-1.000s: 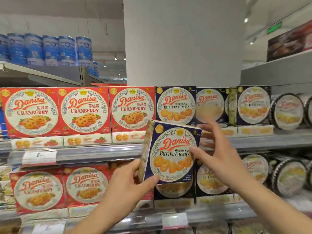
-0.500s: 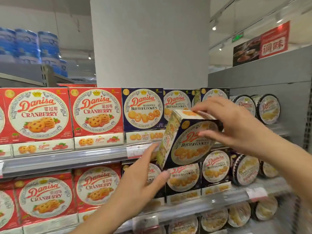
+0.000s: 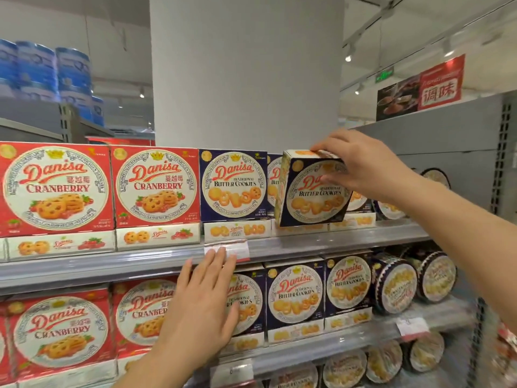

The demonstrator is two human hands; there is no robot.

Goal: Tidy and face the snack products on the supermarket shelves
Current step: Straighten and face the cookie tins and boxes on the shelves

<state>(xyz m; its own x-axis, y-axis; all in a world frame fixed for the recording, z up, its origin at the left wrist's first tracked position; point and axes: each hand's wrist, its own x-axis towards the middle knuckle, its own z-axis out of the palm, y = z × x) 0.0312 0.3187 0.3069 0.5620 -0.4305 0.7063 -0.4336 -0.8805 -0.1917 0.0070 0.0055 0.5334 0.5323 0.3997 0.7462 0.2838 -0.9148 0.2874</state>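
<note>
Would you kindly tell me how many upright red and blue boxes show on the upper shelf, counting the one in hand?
Red boxes: 2
Blue boxes, with the held box: 3; any behind the right hand are hidden
Total: 5

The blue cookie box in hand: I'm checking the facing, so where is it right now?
In the head view, the blue cookie box sits tilted at the upper shelf, right of centre, gripped by the right hand, beside another butter cookie box.
</note>
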